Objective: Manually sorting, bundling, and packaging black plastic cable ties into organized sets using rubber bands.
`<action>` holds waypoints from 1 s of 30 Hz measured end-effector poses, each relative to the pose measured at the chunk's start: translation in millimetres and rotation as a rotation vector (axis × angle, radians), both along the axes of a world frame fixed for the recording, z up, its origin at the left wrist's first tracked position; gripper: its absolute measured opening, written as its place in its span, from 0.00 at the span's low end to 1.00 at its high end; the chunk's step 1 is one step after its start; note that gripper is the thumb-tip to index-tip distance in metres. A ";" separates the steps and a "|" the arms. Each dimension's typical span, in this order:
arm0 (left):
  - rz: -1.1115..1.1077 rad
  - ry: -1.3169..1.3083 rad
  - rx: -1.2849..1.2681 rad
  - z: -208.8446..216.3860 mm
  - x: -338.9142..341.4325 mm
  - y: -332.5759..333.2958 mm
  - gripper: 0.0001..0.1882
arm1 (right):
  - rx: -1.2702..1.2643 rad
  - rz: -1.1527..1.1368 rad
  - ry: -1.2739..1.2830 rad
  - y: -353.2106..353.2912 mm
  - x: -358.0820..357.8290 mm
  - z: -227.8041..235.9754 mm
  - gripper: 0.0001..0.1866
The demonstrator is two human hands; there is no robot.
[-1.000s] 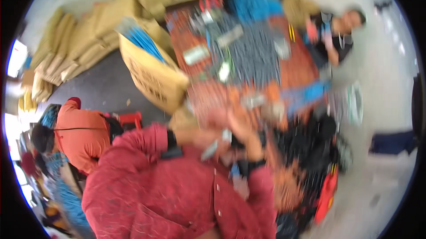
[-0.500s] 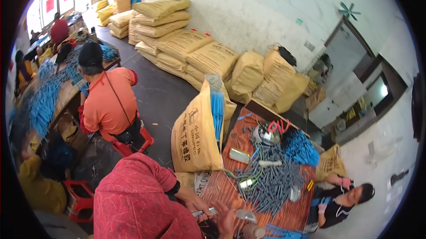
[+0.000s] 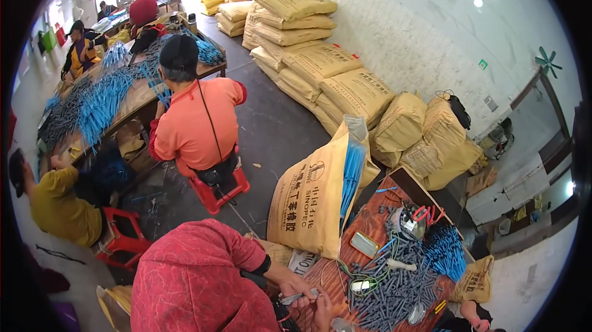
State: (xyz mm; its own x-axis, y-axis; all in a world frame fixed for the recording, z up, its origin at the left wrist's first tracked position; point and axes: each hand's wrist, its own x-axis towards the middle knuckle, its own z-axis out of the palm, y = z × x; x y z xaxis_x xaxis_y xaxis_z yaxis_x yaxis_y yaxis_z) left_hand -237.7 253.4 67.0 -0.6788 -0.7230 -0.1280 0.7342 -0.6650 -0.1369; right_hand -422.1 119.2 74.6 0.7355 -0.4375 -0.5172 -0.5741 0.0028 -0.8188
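My left hand [image 3: 295, 285], at the end of a red patterned sleeve with a dark cuff, is closed round a slim grey piece [image 3: 300, 297] near the table's front edge. Beside it, my right hand [image 3: 323, 312] has its fingertips pinched at the other end of that piece; its lower part is cut off by the frame. The piece is too small to name its kind. To the right, a heap of short dark grey sticks [image 3: 394, 298] covers much of the reddish wooden table [image 3: 330, 268].
A tall sack [image 3: 306, 205] holding blue sticks [image 3: 353, 172] stands beyond my hands. On the table lie a phone-like object [image 3: 364, 244], a pale tool [image 3: 401, 265], and a blue bundle [image 3: 445, 253]. A co-worker in orange [image 3: 206, 125] sits on a red stool [image 3: 222, 193]. Stacked sacks [image 3: 327, 64] line the wall.
The view has turned left, so the room appears shifted rightward and more people show at left. My right hand's fingers, earlier spread apart, have closed in on the grey piece.
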 end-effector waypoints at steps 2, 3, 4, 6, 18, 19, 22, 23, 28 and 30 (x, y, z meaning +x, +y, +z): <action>0.004 0.016 0.063 1.0 3.5 -3.3 0.13 | -0.125 0.033 0.032 -8.2 1.0 -6.3 0.31; 0.011 0.020 0.066 1.8 6.0 -4.6 0.13 | -0.188 0.050 0.045 -12.6 1.7 -9.2 0.31; 0.050 -0.019 0.052 2.9 9.7 -5.8 0.13 | -0.251 0.067 0.057 -17.2 2.9 -11.8 0.30; 0.120 -0.103 0.020 6.2 16.8 -11.6 0.13 | -0.384 0.094 0.075 -26.2 7.2 -16.7 0.29; 0.575 -0.409 0.325 -18.2 5.8 -63.0 0.09 | -0.564 0.036 0.003 22.8 56.2 101.1 0.27; 0.573 -0.397 0.331 -38.8 3.1 -66.3 0.09 | -0.405 0.060 0.105 26.4 64.6 112.8 0.37; 0.816 -0.395 -0.168 -89.8 -15.2 -61.8 0.15 | -0.769 0.207 -0.081 25.8 84.2 100.7 0.32; 0.784 -0.340 -0.165 -85.2 -4.7 -65.1 0.18 | -0.906 0.269 -0.104 13.3 82.6 93.0 0.31; 0.546 -0.422 0.270 -11.0 18.9 -72.7 0.17 | -0.512 0.242 0.210 -9.9 103.4 120.3 0.32; 0.581 -0.274 0.156 -12.3 23.6 -80.0 0.17 | -0.927 0.098 -0.078 -15.2 104.4 80.9 0.21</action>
State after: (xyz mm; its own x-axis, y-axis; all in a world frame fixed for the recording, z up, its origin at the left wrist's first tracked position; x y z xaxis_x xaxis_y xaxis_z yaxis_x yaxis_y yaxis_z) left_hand -214.2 173.4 54.7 -0.1114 -0.9207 -0.3740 0.9896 -0.1373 0.0432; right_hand -317.8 104.0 155.5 0.8086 -0.5853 0.0598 -0.4808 -0.7160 -0.5061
